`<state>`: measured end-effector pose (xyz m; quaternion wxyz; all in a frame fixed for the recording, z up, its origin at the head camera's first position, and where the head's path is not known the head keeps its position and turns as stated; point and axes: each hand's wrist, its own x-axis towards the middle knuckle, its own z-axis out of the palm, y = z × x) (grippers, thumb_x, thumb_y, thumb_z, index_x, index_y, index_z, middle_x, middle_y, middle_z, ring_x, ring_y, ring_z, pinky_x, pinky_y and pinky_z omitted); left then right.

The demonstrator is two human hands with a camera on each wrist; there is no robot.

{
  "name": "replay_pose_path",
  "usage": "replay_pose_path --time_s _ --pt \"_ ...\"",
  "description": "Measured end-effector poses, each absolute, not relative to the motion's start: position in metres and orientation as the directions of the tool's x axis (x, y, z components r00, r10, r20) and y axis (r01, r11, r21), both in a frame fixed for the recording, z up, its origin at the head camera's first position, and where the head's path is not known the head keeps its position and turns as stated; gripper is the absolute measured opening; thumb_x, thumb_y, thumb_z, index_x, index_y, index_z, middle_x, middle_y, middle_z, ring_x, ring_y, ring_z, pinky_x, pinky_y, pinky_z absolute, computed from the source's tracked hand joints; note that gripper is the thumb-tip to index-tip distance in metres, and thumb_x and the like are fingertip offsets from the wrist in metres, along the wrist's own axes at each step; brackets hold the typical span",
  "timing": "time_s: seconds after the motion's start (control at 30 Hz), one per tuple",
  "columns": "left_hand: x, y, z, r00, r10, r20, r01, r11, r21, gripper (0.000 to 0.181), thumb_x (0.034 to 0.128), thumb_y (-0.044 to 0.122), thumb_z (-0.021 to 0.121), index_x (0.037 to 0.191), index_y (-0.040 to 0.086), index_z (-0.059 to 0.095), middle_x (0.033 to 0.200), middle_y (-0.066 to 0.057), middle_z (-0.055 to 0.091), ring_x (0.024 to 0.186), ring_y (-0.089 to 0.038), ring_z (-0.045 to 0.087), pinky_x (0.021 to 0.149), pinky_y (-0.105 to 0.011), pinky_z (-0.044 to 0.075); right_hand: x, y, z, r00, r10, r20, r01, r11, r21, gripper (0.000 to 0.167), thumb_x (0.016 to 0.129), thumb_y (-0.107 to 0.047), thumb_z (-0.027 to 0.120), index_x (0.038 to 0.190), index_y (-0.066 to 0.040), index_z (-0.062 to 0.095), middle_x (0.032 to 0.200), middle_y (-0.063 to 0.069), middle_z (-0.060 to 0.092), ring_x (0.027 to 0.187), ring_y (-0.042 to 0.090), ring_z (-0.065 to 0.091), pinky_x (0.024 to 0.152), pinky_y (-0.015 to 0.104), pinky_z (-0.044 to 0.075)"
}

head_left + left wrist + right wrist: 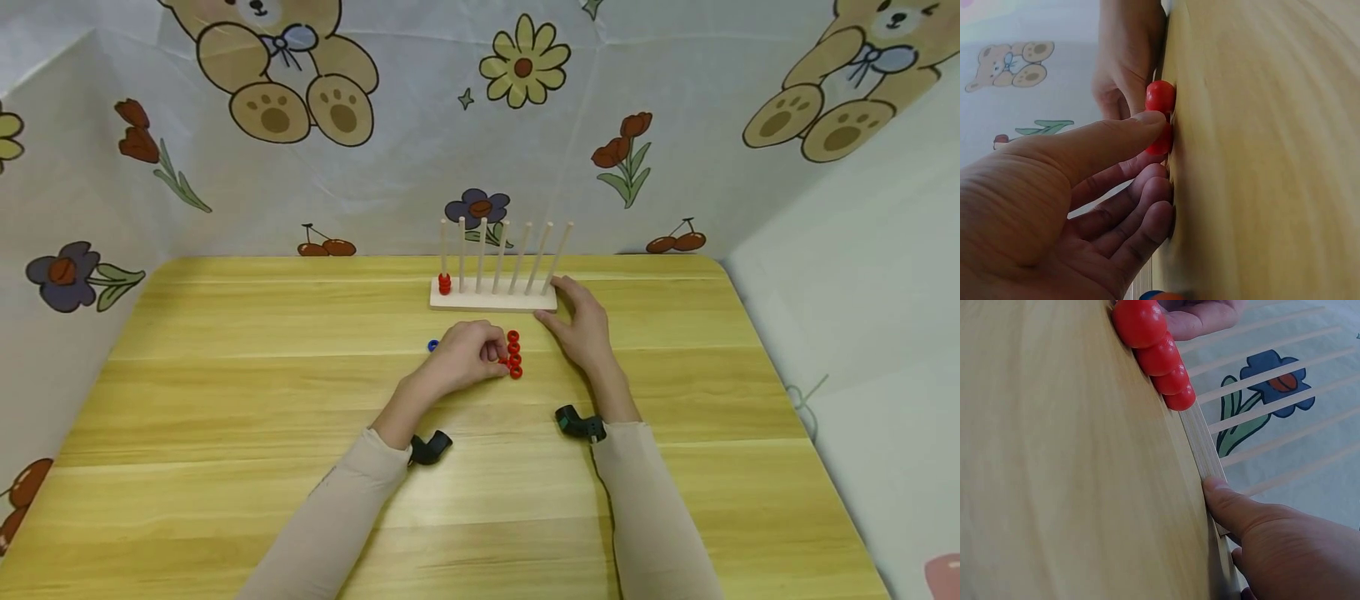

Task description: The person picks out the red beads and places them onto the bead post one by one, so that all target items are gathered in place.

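Note:
My left hand pinches a red bead between thumb and forefinger, low over the table. Just to its right, several red ring beads lie in a row on the wood. My right hand grips the right end of the wooden peg stand, its thumb against the front edge of the base. Several upright pegs stand on that base. On the leftmost peg sit stacked red beads. A blue ring bead lies left of my left hand; the left wrist view also catches something orange there.
The stand is near the back of the wood-grain table, before a printed cloth with bears and flowers. Black wrist cameras are strapped at both sleeve cuffs. A white surface borders the table's right side.

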<state>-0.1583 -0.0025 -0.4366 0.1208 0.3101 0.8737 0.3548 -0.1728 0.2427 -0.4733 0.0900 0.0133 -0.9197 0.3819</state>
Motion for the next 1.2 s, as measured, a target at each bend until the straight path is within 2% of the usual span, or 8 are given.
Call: replay_pose_path --time_s 0.2,0.37,0.63,0.77,0.93,1.13,1.2 --pt "-0.159 -0.003 -0.435 -0.783 0.622 -0.016 0.432 0.562 0.705 0.016 0.0868 0.016 0.088 0.088 0.012 0.073 0.084 -0.001 0.066 0.076 -0.011 0.060 0.073 -0.028 0.051 -0.174 0.242 -0.473 -0.985 0.042 0.169 -0.091 0.704 -0.704 0.062 0.095 -0.027 0.080 0.151 -0.012 0.056 0.159 0.019 0.050 0.150 0.041 0.042 0.124 0.059 0.032" --pt "-0.159 -0.004 -0.434 -0.795 0.607 -0.018 0.410 0.559 0.721 0.014 0.0881 0.013 0.086 0.089 0.012 0.072 0.080 0.001 0.066 0.074 -0.011 0.060 0.071 -0.026 0.051 -0.173 0.243 -0.474 -0.986 0.040 0.163 -0.087 0.707 -0.702 0.062 0.095 -0.026 0.080 0.151 -0.012 0.056 0.159 0.019 0.050 0.151 0.040 0.043 0.124 0.059 0.032" --pt "-0.162 -0.007 -0.431 -0.846 0.528 0.075 0.392 0.520 0.759 0.010 0.0903 0.007 0.081 0.093 0.009 0.071 0.083 0.000 0.070 0.077 -0.012 0.065 0.072 -0.026 0.055 -0.172 0.244 -0.474 -0.982 0.040 0.187 -0.102 0.717 -0.689 0.062 0.095 -0.026 0.081 0.150 -0.012 0.057 0.157 0.020 0.052 0.148 0.042 0.045 0.123 0.060 0.033" --pt "-0.165 -0.008 -0.427 -0.867 0.472 0.159 0.394 0.456 0.798 0.011 0.0916 0.006 0.080 0.099 0.007 0.071 0.088 -0.002 0.072 0.079 -0.014 0.066 0.074 -0.027 0.058 -0.172 0.246 -0.474 -0.982 0.039 0.184 -0.102 0.714 -0.693 0.062 0.095 -0.025 0.081 0.150 -0.011 0.056 0.157 0.021 0.051 0.149 0.043 0.044 0.123 0.061 0.032" --pt "-0.171 -0.015 -0.418 -0.879 0.340 0.335 0.448 0.346 0.824 0.014 0.0912 0.002 0.079 0.104 0.004 0.074 0.090 -0.006 0.075 0.077 -0.016 0.067 0.073 -0.029 0.059 -0.171 0.246 -0.475 -0.983 0.041 0.179 -0.098 0.707 -0.701 0.063 0.095 -0.025 0.080 0.151 -0.011 0.056 0.158 0.020 0.050 0.150 0.043 0.043 0.124 0.062 0.031" --pt "-0.181 -0.028 -0.395 -0.830 0.142 0.540 0.557 0.287 0.780 0.016 0.0932 0.005 0.079 0.109 0.002 0.076 0.093 -0.009 0.076 0.077 -0.018 0.069 0.072 -0.039 0.060 -0.173 0.245 -0.475 -0.981 0.033 0.189 -0.110 0.707 -0.698 0.062 0.095 -0.026 0.081 0.151 -0.011 0.056 0.158 0.020 0.051 0.149 0.042 0.044 0.123 0.062 0.032" --pt "-0.184 -0.032 -0.385 -0.809 0.075 0.583 0.579 0.268 0.770 0.017 0.0936 0.006 0.079 0.110 0.002 0.076 0.094 -0.010 0.077 0.078 -0.020 0.070 0.072 -0.038 0.059 -0.174 0.245 -0.475 -0.980 0.030 0.196 -0.117 0.711 -0.693 0.062 0.095 -0.025 0.081 0.150 -0.011 0.057 0.157 0.020 0.052 0.149 0.042 0.044 0.123 0.061 0.033"
